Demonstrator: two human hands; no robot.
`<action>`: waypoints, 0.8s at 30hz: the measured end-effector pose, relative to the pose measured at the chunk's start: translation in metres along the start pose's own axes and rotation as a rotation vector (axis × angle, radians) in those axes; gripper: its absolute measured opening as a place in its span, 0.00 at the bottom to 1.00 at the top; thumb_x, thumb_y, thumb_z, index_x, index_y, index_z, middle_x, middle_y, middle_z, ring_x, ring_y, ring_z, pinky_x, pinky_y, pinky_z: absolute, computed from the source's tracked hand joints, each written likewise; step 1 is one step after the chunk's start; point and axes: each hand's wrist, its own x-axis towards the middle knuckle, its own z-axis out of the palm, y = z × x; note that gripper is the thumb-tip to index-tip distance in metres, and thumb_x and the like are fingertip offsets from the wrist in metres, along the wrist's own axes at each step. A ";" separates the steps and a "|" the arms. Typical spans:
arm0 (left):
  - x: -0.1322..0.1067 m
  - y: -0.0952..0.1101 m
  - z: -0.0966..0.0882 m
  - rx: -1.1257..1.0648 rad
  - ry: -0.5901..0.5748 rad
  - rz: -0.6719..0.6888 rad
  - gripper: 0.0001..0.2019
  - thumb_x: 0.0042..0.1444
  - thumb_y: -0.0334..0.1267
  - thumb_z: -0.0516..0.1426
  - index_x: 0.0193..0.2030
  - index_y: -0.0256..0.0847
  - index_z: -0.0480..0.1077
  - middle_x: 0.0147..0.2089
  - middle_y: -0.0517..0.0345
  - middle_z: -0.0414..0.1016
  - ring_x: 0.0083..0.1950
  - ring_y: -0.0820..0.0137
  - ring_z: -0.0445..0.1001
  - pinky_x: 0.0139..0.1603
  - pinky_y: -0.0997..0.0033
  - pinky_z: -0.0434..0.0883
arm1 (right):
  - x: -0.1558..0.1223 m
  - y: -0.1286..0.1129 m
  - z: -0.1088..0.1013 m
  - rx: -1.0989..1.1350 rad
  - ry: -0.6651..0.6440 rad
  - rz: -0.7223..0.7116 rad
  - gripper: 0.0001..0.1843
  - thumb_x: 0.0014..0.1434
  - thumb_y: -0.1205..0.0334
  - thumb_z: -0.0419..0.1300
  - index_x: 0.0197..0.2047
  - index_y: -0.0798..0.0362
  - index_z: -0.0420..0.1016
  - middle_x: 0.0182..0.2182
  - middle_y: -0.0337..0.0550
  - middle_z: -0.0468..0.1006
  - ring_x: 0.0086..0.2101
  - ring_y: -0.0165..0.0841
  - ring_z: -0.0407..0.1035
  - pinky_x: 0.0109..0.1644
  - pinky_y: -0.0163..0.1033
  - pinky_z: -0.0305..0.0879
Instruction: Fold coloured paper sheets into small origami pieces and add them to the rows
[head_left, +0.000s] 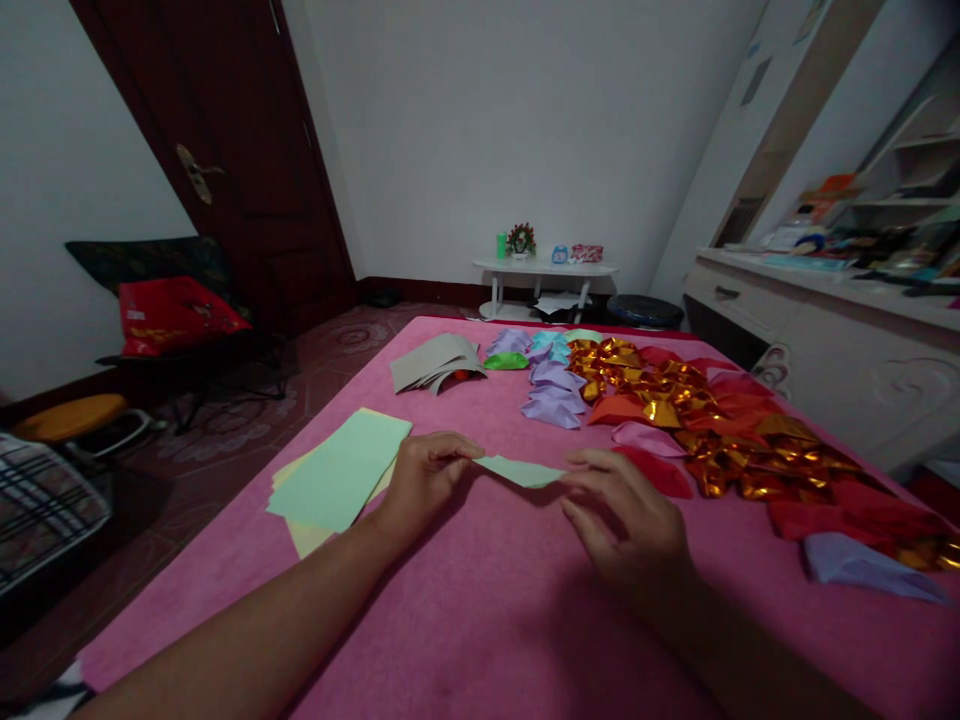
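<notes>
A folded strip of pale green paper (520, 470) lies just above the pink tabletop (480, 600), held at both ends. My left hand (426, 472) pinches its left end with fingers closed. My right hand (622, 510) pinches the right end, its fingers curled over the paper. A stack of pale green and yellow sheets (337, 478) lies flat just left of my left hand.
Folded paper shapes crowd the table's far and right side: purple ones (553, 395), gold foil ones (652, 385), red ones (825, 500), a grey pile (436, 362). A white side table (544, 270) stands by the far wall, a cabinet (840, 340) at right, a chair (172, 320) at left.
</notes>
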 end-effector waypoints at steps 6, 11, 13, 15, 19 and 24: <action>0.001 0.013 0.009 -0.330 -0.007 -0.343 0.04 0.43 0.32 0.64 0.25 0.35 0.74 0.21 0.60 0.75 0.22 0.75 0.72 0.24 0.79 0.69 | 0.001 0.003 0.010 0.424 -0.184 0.476 0.33 0.46 0.61 0.68 0.55 0.52 0.63 0.38 0.46 0.76 0.34 0.34 0.72 0.31 0.35 0.67; -0.004 0.022 0.020 -0.597 -0.142 -0.516 0.13 0.42 0.38 0.67 0.30 0.32 0.71 0.22 0.55 0.77 0.22 0.72 0.74 0.24 0.77 0.71 | 0.001 0.004 0.014 0.844 -0.369 0.668 0.13 0.51 0.53 0.64 0.31 0.56 0.73 0.22 0.40 0.75 0.22 0.28 0.68 0.27 0.32 0.64; -0.007 0.025 0.023 -0.618 -0.194 -0.562 0.15 0.42 0.40 0.67 0.31 0.32 0.70 0.22 0.53 0.77 0.21 0.71 0.75 0.23 0.77 0.71 | 0.001 0.005 0.013 0.875 -0.361 0.684 0.15 0.53 0.52 0.63 0.27 0.56 0.73 0.20 0.40 0.74 0.21 0.28 0.68 0.27 0.32 0.63; -0.008 0.027 0.024 -0.619 -0.264 -0.592 0.16 0.42 0.40 0.68 0.32 0.31 0.70 0.21 0.52 0.76 0.20 0.71 0.74 0.21 0.78 0.69 | 0.002 0.006 0.012 0.875 -0.324 0.705 0.16 0.53 0.50 0.63 0.27 0.56 0.73 0.18 0.39 0.73 0.19 0.27 0.67 0.25 0.32 0.62; -0.010 0.029 0.027 -0.645 -0.302 -0.583 0.16 0.42 0.40 0.68 0.33 0.29 0.72 0.22 0.53 0.76 0.20 0.73 0.73 0.21 0.80 0.67 | 0.004 0.005 0.010 0.935 -0.261 0.713 0.19 0.57 0.47 0.58 0.30 0.56 0.73 0.20 0.40 0.73 0.21 0.27 0.66 0.26 0.32 0.60; -0.013 0.034 0.041 -0.804 -0.112 -0.537 0.13 0.48 0.38 0.65 0.38 0.31 0.72 0.28 0.53 0.76 0.26 0.73 0.74 0.28 0.78 0.68 | 0.006 -0.004 0.021 1.004 -0.321 0.689 0.22 0.49 0.42 0.63 0.31 0.56 0.71 0.24 0.40 0.73 0.21 0.27 0.65 0.25 0.32 0.61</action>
